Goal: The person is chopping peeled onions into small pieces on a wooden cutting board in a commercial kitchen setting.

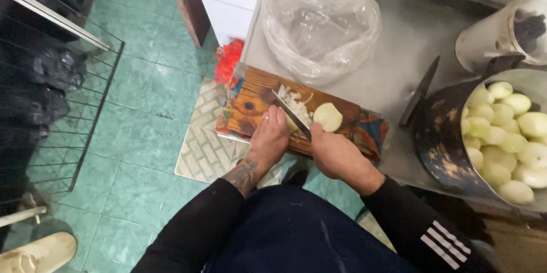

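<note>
a wooden cutting board (250, 102) is seen lying at the front edge of a steel counter (399, 39), partly overhanging it, with a patterned cloth (373, 130) tucked under its right end. the right hand (336, 156) is closed around the handle of a knife (292, 114), whose blade is angled up and to the left across the board. the left hand (272, 135) is laid on the board just beside the blade, fingers curled down onto a piece of onion that is mostly hidden beneath them. a heap of chopped onion (295, 102) is spread on the board behind the blade, and a peeled onion half (328, 117) is set on the board just to the right of the knife, close to the right hand.

a crumpled clear plastic bag (319, 28) is seen on the counter behind the board. to the right, a large dark pot (436, 136) is filled with peeled onions (507, 136), and a second knife (419, 93) is lying on the counter beside its left wall. a white cylindrical container (490, 36) is placed behind the pot. red netting (229, 59) is seen hanging off the counter's left edge, above a green tiled floor (142, 136) and a pale mat (202, 147).
</note>
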